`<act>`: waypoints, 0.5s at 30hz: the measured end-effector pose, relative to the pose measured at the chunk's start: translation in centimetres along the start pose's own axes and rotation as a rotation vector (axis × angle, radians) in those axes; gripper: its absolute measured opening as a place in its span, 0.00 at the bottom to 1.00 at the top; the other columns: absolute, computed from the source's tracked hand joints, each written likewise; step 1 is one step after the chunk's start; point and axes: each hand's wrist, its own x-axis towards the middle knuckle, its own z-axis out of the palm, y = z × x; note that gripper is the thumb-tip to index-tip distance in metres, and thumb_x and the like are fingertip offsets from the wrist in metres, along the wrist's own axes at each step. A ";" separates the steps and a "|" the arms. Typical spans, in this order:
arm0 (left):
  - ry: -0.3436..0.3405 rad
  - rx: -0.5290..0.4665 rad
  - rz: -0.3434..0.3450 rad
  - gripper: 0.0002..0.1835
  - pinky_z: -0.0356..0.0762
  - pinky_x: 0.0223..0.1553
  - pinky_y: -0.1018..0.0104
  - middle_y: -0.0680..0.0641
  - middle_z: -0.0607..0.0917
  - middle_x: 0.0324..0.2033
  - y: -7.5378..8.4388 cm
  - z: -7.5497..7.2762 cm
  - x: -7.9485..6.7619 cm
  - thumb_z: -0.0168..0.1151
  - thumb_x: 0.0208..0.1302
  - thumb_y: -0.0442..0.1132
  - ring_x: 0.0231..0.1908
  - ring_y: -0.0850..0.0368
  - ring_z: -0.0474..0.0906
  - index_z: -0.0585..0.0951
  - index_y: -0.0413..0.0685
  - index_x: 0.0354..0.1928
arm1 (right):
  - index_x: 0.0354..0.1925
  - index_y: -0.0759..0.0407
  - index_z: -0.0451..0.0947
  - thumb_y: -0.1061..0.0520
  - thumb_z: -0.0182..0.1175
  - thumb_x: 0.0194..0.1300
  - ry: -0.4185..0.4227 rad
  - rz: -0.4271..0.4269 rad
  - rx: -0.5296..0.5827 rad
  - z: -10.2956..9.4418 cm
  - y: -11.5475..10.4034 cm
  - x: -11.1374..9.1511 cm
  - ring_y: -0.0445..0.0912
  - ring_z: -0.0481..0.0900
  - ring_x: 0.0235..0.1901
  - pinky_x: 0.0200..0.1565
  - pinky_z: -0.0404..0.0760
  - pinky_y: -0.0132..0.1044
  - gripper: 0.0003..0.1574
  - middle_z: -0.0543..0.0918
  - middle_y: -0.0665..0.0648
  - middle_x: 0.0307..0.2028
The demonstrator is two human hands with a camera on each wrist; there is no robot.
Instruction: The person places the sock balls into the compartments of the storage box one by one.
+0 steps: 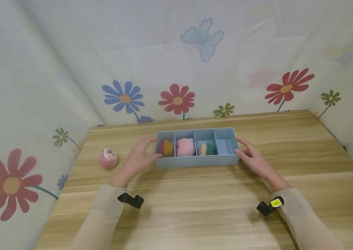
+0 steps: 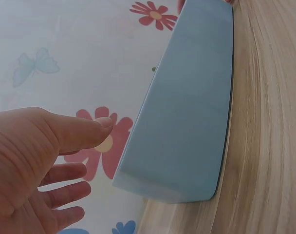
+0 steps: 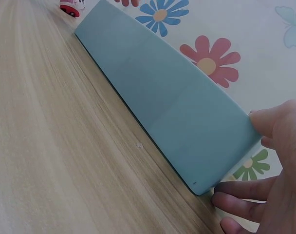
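Note:
A light blue divided storage box (image 1: 197,161) lies lengthwise on the table. From the left, its compartments hold a purple and mustard rounded item (image 1: 166,148), a pink soft-looking item (image 1: 185,147) and a green and beige item (image 1: 207,149). At the box's left end is my left hand (image 1: 138,157), thumb and fingers spread; the left wrist view shows the thumb (image 2: 87,132) apart from the box wall. My right hand (image 1: 254,159) touches the right end, its thumb (image 3: 270,120) at the upper corner and its fingers (image 3: 245,197) lower along the end wall.
A pink and white ball-shaped item (image 1: 108,158) sits on the wooden table (image 1: 195,201) left of my left hand. A floral curtain (image 1: 151,55) hangs behind the table's back edge and along its sides. A black camera strap (image 1: 129,200) circles each wrist.

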 end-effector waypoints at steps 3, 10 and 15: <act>0.008 0.008 -0.005 0.28 0.59 0.60 0.49 0.39 0.73 0.57 -0.3 -0.4 -0.4 0.68 0.55 0.38 0.59 0.44 0.65 0.72 0.38 0.57 | 0.72 0.45 0.47 0.40 0.47 0.69 -0.002 0.007 -0.002 -0.1 0.1 0.0 0.65 0.64 0.59 0.56 0.61 0.63 0.38 0.66 0.75 0.59; 0.009 0.049 -0.033 0.29 0.58 0.61 0.50 0.39 0.72 0.57 -1.2 -1.5 -1.7 0.67 0.55 0.41 0.60 0.43 0.64 0.71 0.39 0.58 | 0.72 0.44 0.46 0.39 0.46 0.69 -0.007 0.018 -0.022 0.0 0.1 0.0 0.65 0.62 0.60 0.56 0.60 0.64 0.39 0.63 0.74 0.61; -0.003 0.077 -0.079 0.32 0.58 0.61 0.50 0.41 0.71 0.59 -2.1 -2.1 -2.5 0.67 0.56 0.47 0.61 0.44 0.63 0.70 0.41 0.60 | 0.72 0.44 0.46 0.39 0.46 0.69 -0.004 0.018 -0.017 0.0 0.0 0.2 0.65 0.62 0.60 0.56 0.60 0.64 0.39 0.63 0.74 0.61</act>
